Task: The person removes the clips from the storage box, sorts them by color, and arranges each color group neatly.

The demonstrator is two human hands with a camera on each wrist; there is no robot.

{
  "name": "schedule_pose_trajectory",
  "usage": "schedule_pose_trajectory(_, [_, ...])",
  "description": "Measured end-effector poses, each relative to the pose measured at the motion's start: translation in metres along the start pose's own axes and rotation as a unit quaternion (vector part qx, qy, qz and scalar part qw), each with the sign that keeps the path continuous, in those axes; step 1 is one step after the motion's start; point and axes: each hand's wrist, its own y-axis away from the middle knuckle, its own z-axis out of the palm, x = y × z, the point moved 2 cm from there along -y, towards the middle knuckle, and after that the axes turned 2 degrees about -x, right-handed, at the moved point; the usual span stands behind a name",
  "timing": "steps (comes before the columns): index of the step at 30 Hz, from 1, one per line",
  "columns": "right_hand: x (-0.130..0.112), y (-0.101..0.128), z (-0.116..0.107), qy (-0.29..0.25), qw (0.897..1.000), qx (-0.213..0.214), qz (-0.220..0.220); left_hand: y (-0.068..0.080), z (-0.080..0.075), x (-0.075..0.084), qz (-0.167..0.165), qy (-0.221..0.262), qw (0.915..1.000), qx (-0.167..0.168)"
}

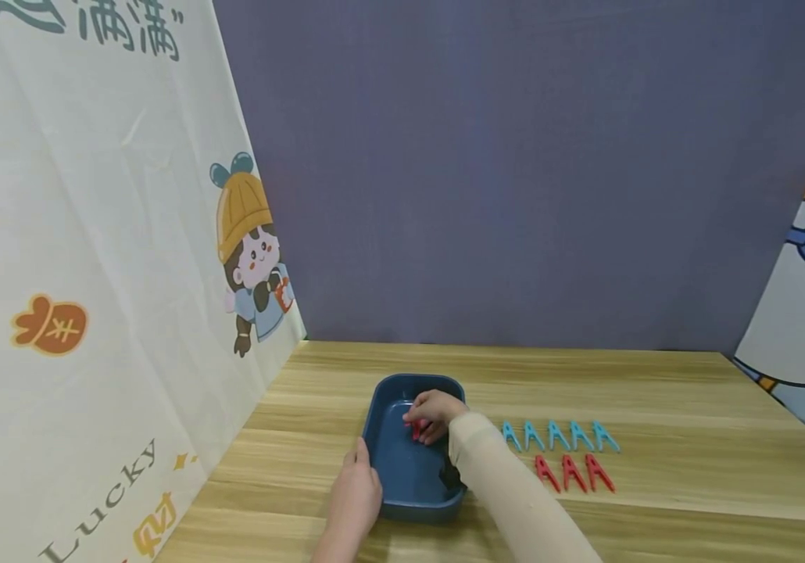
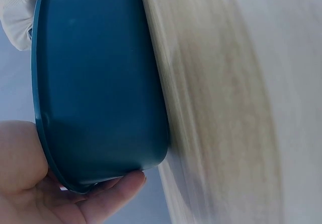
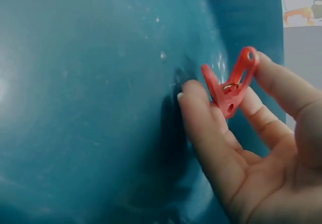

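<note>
A dark blue rectangular basin [image 1: 409, 514] sits on the wooden table. My left hand [image 1: 356, 494] grips its left side, with the thumb by the rim and fingers along the outer wall in the left wrist view. Inside the basin, my right hand [image 1: 436, 413] holds a small red clothespin [image 3: 227, 101] between thumb and fingers. The clothespin's metal spring and two handles show in the right wrist view. To the right of the basin lie three red clothespins [image 1: 569, 474] in a row, with several light blue clothespins [image 1: 554, 436] in a row behind them.
The wooden table [image 1: 677, 438] extends to both sides of the basin. A dark grey-blue cloth [image 1: 515, 172] hangs behind it, and a white printed sheet [image 1: 128, 258] hangs on the left. My right forearm crosses the basin's right wall, partly hiding it.
</note>
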Motion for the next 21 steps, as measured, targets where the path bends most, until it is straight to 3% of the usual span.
schedule_pose_trajectory(14, [-0.016, 0.001, -0.010, -0.102, 0.994, -0.019, -0.039, 0.001, -0.003, 0.002, 0.011, -0.004, 0.9998, 0.018])
schedule_pose_trajectory(21, [-0.024, 0.007, -0.017, -0.146, 0.987, -0.045, -0.051, 0.001, -0.004, 0.003, 0.005, -0.001, 1.0000, 0.008])
